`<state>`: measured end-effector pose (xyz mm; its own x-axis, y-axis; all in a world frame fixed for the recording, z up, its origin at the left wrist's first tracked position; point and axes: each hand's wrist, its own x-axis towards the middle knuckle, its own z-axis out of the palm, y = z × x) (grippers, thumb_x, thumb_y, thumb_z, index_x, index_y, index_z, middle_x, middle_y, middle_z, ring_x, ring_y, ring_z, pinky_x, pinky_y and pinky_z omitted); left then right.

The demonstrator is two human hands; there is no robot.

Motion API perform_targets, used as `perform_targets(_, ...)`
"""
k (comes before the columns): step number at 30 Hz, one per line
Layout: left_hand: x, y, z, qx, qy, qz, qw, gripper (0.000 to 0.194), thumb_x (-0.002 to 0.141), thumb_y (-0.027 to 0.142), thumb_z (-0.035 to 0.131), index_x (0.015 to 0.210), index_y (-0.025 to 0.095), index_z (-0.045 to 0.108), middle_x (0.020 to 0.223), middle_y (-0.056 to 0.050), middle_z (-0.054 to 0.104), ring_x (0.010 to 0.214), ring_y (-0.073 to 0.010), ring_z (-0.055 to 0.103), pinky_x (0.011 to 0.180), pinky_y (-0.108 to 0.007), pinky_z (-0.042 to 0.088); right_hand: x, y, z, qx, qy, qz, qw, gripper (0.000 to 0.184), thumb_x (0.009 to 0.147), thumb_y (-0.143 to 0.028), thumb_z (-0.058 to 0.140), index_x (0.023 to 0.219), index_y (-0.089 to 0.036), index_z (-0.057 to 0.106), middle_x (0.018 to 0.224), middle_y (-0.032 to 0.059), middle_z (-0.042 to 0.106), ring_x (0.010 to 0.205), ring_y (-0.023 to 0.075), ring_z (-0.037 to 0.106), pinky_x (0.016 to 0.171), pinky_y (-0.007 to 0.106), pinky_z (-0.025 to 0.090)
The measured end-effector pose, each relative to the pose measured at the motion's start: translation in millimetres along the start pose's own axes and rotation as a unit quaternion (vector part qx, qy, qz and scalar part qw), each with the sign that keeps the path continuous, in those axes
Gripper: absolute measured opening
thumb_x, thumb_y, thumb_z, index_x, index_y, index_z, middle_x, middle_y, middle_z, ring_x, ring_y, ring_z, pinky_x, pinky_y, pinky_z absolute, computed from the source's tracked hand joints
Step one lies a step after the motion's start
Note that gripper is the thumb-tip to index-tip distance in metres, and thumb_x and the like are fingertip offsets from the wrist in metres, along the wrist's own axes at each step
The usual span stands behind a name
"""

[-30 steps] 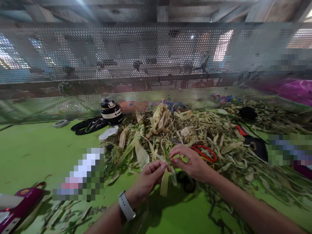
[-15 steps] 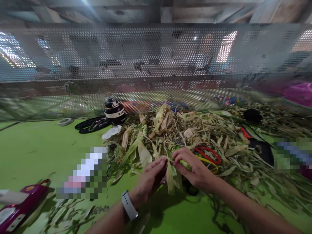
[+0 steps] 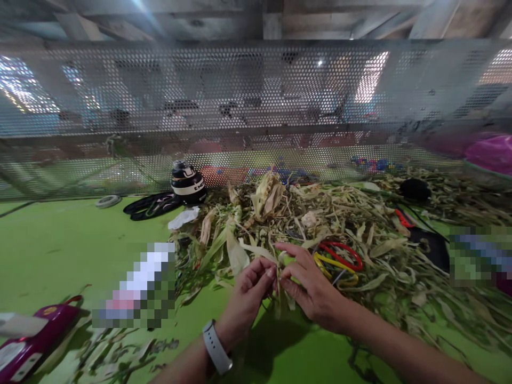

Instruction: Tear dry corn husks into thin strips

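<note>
My left hand (image 3: 251,290), with a watch (image 3: 216,348) on its wrist, pinches a pale corn husk strip (image 3: 258,250) between thumb and fingertips. Close beside it, my right hand (image 3: 314,285) has its thumb and fingers bent around the same bundle, index finger stretched out. One strip end points up and left, while other husk ends hang below the fingers. The exact grip between the fingertips is partly hidden. Just right of my right hand lie red-handled scissors (image 3: 357,258) and yellow-handled scissors (image 3: 344,265), on the husk pile (image 3: 380,234).
A perforated metal panel (image 3: 248,96) stands behind the green table (image 3: 132,229). A black jug (image 3: 189,184) and a tape roll (image 3: 108,201) sit at back left. At the left edge is a magenta device (image 3: 40,330); a dark pouch (image 3: 428,248) lies right.
A husk strip that hung down in front of my fingers now points up and left. My right hand has shifted slightly down and left, showing more of the yellow handles.
</note>
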<state>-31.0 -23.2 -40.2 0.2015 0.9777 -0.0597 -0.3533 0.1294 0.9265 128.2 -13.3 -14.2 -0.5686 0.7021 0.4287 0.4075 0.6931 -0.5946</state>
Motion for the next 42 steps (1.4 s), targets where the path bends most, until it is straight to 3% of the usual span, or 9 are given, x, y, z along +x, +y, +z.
perform_targets(3, 0, 1, -3.7, 0.001, -0.026, -0.025, 0.999, 0.02, 0.076, 0.034, 0.06, 0.076, 0.016, 0.053, 0.059, 0.005, 0.044, 0.05, -0.0048, 0.035, 0.048, -0.017, 0.028, 2, -1, -9, 0.03, 0.007, 0.018, 0.999, 0.006, 0.084, -0.021, 0.047, 0.08, -0.02, 0.05, 0.127, 0.0084, 0.042, 0.118, 0.0223, 0.035, 0.097, 0.041, 0.03)
perform_targets(6, -1, 4, -7.4, 0.01, -0.081, -0.08, 0.993, 0.022, 0.075, 0.035, 0.061, 0.074, 0.015, 0.055, 0.057, 0.005, 0.043, 0.048, -0.0044, 0.033, 0.046, -0.017, 0.025, 7, 3, -19, 0.111, 0.044, 0.114, 0.986, 0.015, 0.086, -0.029, 0.044, 0.077, -0.019, 0.051, 0.114, 0.0076, 0.051, 0.108, 0.0214, 0.044, 0.091, 0.037, 0.034)
perform_targets(8, -3, 5, -7.5, 0.02, -0.115, -0.108, 0.987, 0.023, 0.073, 0.036, 0.063, 0.072, 0.014, 0.056, 0.056, 0.005, 0.041, 0.047, -0.0042, 0.032, 0.045, -0.018, 0.023, 10, 6, -20, 0.199, 0.013, 0.18, 0.963, 0.026, 0.088, -0.038, 0.039, 0.081, -0.018, 0.055, 0.102, 0.0064, 0.056, 0.098, 0.0197, 0.05, 0.085, 0.034, 0.038)
perform_targets(11, -5, 5, -5.2, 0.021, -0.142, -0.125, 0.982, 0.025, 0.071, 0.038, 0.065, 0.069, 0.014, 0.057, 0.055, 0.005, 0.041, 0.047, -0.0041, 0.031, 0.045, -0.018, 0.023, 11, 8, -9, 0.348, -0.053, 0.25, 0.902, 0.033, 0.084, -0.046, 0.045, 0.082, -0.016, 0.059, 0.085, 0.0031, 0.06, 0.083, 0.0163, 0.053, 0.076, 0.028, 0.04)
perform_targets(16, -6, 3, -4.4, 0.015, -0.132, -0.139, 0.981, 0.027, 0.068, 0.04, 0.067, 0.07, 0.014, 0.058, 0.056, 0.004, 0.045, 0.047, -0.0048, 0.034, 0.046, -0.019, 0.024, 8, 7, 8, 0.54, -0.031, 0.343, 0.768, 0.032, 0.073, -0.044, 0.063, 0.067, -0.014, 0.053, 0.057, -0.0042, 0.05, 0.051, 0.0072, 0.044, 0.051, 0.019, 0.035)
perform_targets(20, -8, 2, -3.5, 0.023, -0.134, -0.154, 0.979, 0.028, 0.065, 0.039, 0.069, 0.068, 0.013, 0.06, 0.052, 0.005, 0.042, 0.044, -0.0041, 0.03, 0.044, -0.019, 0.02, 8, 9, 8, 0.582, 0.018, 0.362, 0.728, 0.027, 0.063, -0.032, 0.073, 0.076, -0.014, 0.056, 0.059, -0.0048, 0.051, 0.05, 0.006, 0.045, 0.048, 0.017, 0.036)
perform_targets(35, -12, 5, -1.3, 0.043, -0.164, -0.143, 0.975, 0.025, 0.064, 0.037, 0.07, 0.066, 0.012, 0.067, 0.05, 0.004, 0.041, 0.046, -0.0044, 0.028, 0.046, -0.021, 0.018, 7, 4, 21, 0.509, 0.045, 0.32, 0.798, 0.03, 0.063, -0.037, 0.073, 0.069, -0.015, 0.052, 0.064, -0.0042, 0.05, 0.058, 0.0071, 0.044, 0.054, 0.019, 0.036)
perform_targets(38, -11, 4, 0.1, 0.015, -0.134, -0.154, 0.979, 0.024, 0.064, 0.036, 0.071, 0.065, 0.013, 0.064, 0.052, 0.003, 0.044, 0.046, -0.0047, 0.032, 0.046, -0.019, 0.023, 8, 7, 19, 0.44, 0.047, 0.294, 0.847, 0.029, 0.069, -0.04, 0.067, 0.074, -0.016, 0.053, 0.067, -0.0032, 0.051, 0.062, 0.0094, 0.048, 0.059, 0.021, 0.039)
perform_targets(42, -6, 4, -1.3, -0.035, -0.06, -0.116, 0.991, 0.02, 0.066, 0.032, 0.07, 0.073, 0.015, 0.062, 0.064, 0.001, 0.055, 0.054, -0.0073, 0.047, 0.054, -0.019, 0.037, 9, 12, 5, 0.248, 0.135, 0.221, 0.934, 0.022, 0.081, -0.04, 0.052, 0.087, -0.018, 0.053, 0.086, 0.0026, 0.056, 0.084, 0.0154, 0.051, 0.078, 0.028, 0.04)
